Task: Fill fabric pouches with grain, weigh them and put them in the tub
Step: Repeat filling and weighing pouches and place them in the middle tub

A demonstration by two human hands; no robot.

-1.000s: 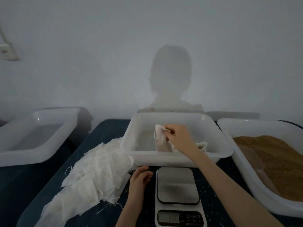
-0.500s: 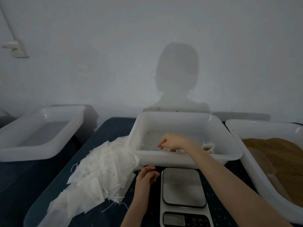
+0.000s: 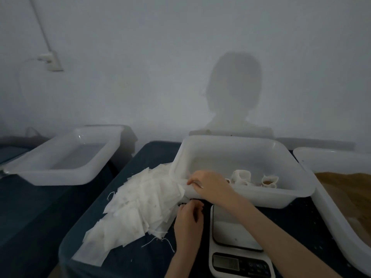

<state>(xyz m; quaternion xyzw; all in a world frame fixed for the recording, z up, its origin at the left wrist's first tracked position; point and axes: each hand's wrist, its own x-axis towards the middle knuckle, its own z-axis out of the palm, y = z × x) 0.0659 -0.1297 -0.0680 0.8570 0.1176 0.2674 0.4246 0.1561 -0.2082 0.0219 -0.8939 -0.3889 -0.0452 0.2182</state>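
A heap of empty white fabric pouches [image 3: 140, 203] lies on the dark table, left of centre. My right hand [image 3: 208, 184] reaches across the near left corner of the white tub [image 3: 285, 199] and pinches the top pouch of the heap. Filled pouches [image 3: 242, 176] with open tops stand inside the tub, near its front wall. My left hand [image 3: 188, 217] rests beside the heap with fingers loosely curled; whether it holds anything is unclear. A digital scale [image 3: 236, 235] stands in front of the tub with a bare platform. Brown grain [image 3: 349, 189] fills a white tub at the right.
Another white tub [image 3: 60, 157] with nothing in it stands at the far left on a separate dark surface. A grey wall with a socket and cable [image 3: 50, 61] rises behind. Loose threads [image 3: 158, 240] trail from the heap's near edge.
My right hand let go of a filled pouch in the middle tub, then moved left over the tub's corner to the heap of empty pouches. My left hand barely moved.
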